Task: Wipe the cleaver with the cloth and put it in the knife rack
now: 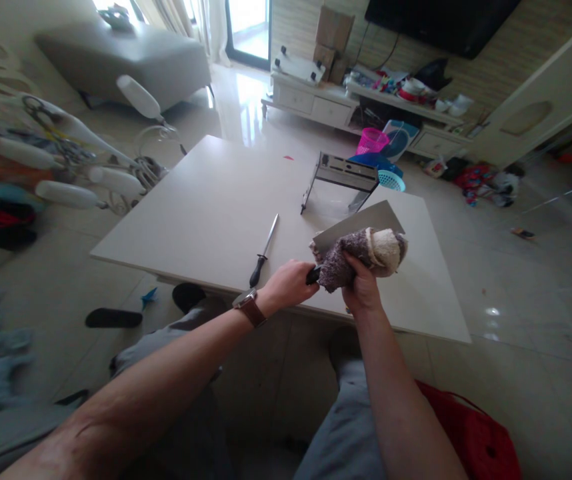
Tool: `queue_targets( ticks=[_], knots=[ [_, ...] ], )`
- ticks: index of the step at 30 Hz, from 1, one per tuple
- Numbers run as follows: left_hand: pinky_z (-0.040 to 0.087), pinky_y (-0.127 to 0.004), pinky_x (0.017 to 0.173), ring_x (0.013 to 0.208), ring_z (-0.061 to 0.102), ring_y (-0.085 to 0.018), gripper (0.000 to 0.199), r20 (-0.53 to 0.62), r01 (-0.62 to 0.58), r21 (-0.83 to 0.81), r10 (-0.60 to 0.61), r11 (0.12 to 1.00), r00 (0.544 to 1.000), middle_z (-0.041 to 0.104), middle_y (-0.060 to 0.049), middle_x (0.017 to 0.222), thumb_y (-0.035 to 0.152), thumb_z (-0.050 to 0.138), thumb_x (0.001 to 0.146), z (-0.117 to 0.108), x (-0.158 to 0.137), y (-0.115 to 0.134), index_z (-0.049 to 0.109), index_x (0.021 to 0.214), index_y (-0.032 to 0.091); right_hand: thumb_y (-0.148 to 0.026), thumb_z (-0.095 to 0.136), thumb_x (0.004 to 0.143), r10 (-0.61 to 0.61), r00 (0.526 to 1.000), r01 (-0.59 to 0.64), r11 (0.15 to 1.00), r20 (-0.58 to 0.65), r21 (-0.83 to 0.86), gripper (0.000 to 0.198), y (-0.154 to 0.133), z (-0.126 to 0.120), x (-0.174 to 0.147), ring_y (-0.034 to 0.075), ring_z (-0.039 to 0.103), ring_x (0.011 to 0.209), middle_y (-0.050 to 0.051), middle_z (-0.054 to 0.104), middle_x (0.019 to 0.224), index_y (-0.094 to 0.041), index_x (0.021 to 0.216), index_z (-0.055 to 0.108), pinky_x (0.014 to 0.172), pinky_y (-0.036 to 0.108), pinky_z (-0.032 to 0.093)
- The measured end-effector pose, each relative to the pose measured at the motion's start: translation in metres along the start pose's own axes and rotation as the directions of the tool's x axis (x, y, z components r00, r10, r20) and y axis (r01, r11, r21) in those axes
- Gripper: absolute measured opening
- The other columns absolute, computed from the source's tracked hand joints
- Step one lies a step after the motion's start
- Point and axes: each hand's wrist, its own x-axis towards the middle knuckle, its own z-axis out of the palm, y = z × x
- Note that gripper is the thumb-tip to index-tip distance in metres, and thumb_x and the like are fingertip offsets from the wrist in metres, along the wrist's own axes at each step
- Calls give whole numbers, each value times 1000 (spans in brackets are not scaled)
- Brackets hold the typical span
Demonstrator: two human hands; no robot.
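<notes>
Here, seen from above, a sharpening rod (265,250) lies on a pale table (206,213), left of the hands. The left hand (289,283), with a watch (249,307) on its wrist, has its fingers clamped on the dark handle of a cleaver (356,223) held over the table's near edge. The right hand (363,287) grips a fuzzy cloth (366,257) pressed against the blade. Behind them stands a metal rack (341,177).

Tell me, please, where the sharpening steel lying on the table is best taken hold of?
Grip the sharpening steel by its black handle, which points toward the table's near edge, coming from above on the near side. The thin rod runs away from you and offers less to hold. It lies flat, clear of other things.
</notes>
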Motion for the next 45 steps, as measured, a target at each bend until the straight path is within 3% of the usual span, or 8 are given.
queue_targets(
  ticks=[12, 18, 23, 30, 37, 41, 45],
  knots=[
    [46, -29, 66, 73, 69, -21, 17, 10, -8, -22, 8, 1000, 1000, 79, -11, 83, 28, 63, 85, -3, -1, 3, 77, 88, 17, -23, 93, 57, -5, 1000, 6, 1000, 11, -24, 43, 0, 1, -2, 23, 76, 97, -1, 81, 97, -23, 97, 75, 95, 41, 65],
    [49, -28, 69, 79, 74, -22, 19, 7, -24, -56, 24, 998, 1000, 81, -12, 90, 27, 64, 87, -4, -2, 6, 79, 95, 18, -23, 95, 57, -13, 997, 17, 998, 75, -57, 47, 0, 3, -7, 23, 75, 102, 1, 81, 103, -22, 99, 74, 98, 41, 64],
    [51, -29, 72, 86, 77, -25, 17, 6, -26, -25, 27, 999, 1000, 82, -13, 92, 25, 65, 86, -2, -1, 5, 79, 94, 18, -22, 97, 55, 29, 991, -20, 997, 128, -73, 50, -2, 8, -13, 24, 75, 104, 2, 81, 106, -22, 101, 75, 99, 43, 64],
    [53, -31, 73, 90, 78, -29, 19, 31, -17, 25, 16, 1000, 999, 81, -16, 95, 28, 66, 86, -3, -1, 7, 78, 96, 17, -16, 97, 49, -18, 998, 23, 997, 57, -77, 62, -2, 8, -9, 24, 75, 103, 2, 81, 108, -21, 106, 74, 99, 45, 64],
    [53, -32, 74, 90, 77, -28, 18, 24, 4, 98, -6, 995, 1000, 81, -16, 94, 27, 64, 86, -16, 2, 2, 77, 93, 18, -12, 96, 43, -44, 998, 51, 987, 51, -150, 57, -2, 6, -3, 24, 75, 99, 0, 81, 98, -20, 95, 75, 96, 42, 65],
    [53, -32, 75, 88, 75, -27, 18, 16, 35, 140, -37, 990, 999, 80, -13, 90, 27, 64, 85, -23, 3, -2, 78, 94, 19, -13, 97, 44, -62, 994, 82, 972, 93, -222, 58, -8, 2, -3, 25, 75, 98, 2, 82, 101, -20, 98, 76, 95, 45, 65],
    [53, -33, 78, 90, 75, -28, 20, 8, 65, 175, -67, 983, 998, 80, -14, 94, 29, 63, 88, -18, 1, 2, 76, 99, 20, -15, 97, 47, -49, 994, 64, 985, 93, -161, 62, -6, 3, -6, 24, 75, 99, 2, 81, 102, -19, 104, 75, 97, 43, 64]
  ],
)
